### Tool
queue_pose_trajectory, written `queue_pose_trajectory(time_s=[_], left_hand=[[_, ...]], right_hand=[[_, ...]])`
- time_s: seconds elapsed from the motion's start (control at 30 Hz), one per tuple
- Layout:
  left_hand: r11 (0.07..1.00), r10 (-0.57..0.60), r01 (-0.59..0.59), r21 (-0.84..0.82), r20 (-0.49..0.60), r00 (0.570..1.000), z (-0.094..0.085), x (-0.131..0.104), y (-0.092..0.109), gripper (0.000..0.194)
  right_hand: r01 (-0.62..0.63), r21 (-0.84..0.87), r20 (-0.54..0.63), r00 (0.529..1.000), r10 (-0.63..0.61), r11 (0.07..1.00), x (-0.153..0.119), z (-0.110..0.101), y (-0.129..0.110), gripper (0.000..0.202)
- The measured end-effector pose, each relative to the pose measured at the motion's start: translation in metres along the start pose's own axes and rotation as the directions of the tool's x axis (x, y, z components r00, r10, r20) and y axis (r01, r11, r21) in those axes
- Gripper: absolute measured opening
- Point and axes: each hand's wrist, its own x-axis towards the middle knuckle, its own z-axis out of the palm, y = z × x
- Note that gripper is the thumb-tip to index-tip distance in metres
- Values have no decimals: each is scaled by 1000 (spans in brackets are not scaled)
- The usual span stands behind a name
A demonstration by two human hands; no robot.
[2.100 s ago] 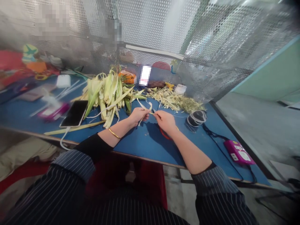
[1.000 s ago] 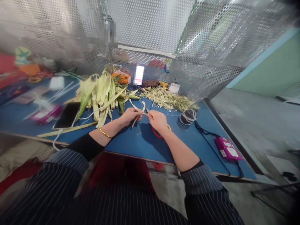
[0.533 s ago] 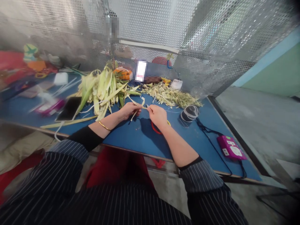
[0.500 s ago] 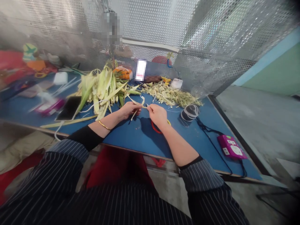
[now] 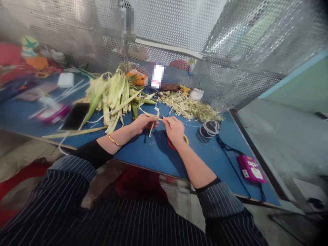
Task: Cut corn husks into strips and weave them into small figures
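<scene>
My left hand [image 5: 143, 123] is closed, pinching a narrow pale strip of corn husk [image 5: 151, 130] whose loose ends stick out above and below the fingers. Close on its right, my right hand [image 5: 175, 130] is closed too, its fingertips on the same strip. A small pointed tip shows by the right fingers; what it belongs to is unclear. Partly hidden under the right wrist lies a red and yellow loop [image 5: 186, 139], like scissor handles. Beyond the left hand is a heap of green and pale corn husks [image 5: 112, 92].
Husk scraps [image 5: 189, 106] lie along the back. To the right are a dark spool wound with white thread [image 5: 210, 129] and a purple power box [image 5: 251, 168] with black cables. A phone [image 5: 75, 117] lies left. A perforated screen [image 5: 174, 27] stands behind the blue table [image 5: 143, 152].
The view has shifted slightly. Both hands still hold the strip, and the right hand has turned a little, with its fingers more bent over it.
</scene>
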Motion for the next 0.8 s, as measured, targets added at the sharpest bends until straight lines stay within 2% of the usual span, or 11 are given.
queue_pose_trajectory(time_s=[0.13,0.27,0.37,0.47,0.53,0.63,0.73,0.8], left_hand=[[999,21,-22,35,46,999,3,-3,-2,27],[999,40,-40,25,14,999,7,-5,-2,22],[998,52,-52,-36,11,999,8,-6,0,16],[994,-65,64,-94,-14,998,9,-5,2,15],[985,-102,101,-139,-3,995,10,-4,2,13],[971,-139,128,-200,-46,989,10,-3,3,9],[952,-138,117,-284,-54,989,9,-3,5,11],[940,-132,106,-324,-60,989,9,-4,8,9]], right_hand=[[110,-62,22,994,-109,992,1,-3,-2,29],[152,-127,68,987,-145,980,6,-11,-9,31],[117,-131,52,992,-111,984,10,-12,-12,31],[52,-90,54,997,-47,995,9,-10,-10,30],[16,-50,61,998,-13,999,7,-10,-6,27],[9,-47,-44,999,-11,999,3,-13,-1,22],[76,-103,-156,983,-92,992,1,-14,-2,26],[196,-121,-106,972,-209,973,-1,-13,-5,26]])
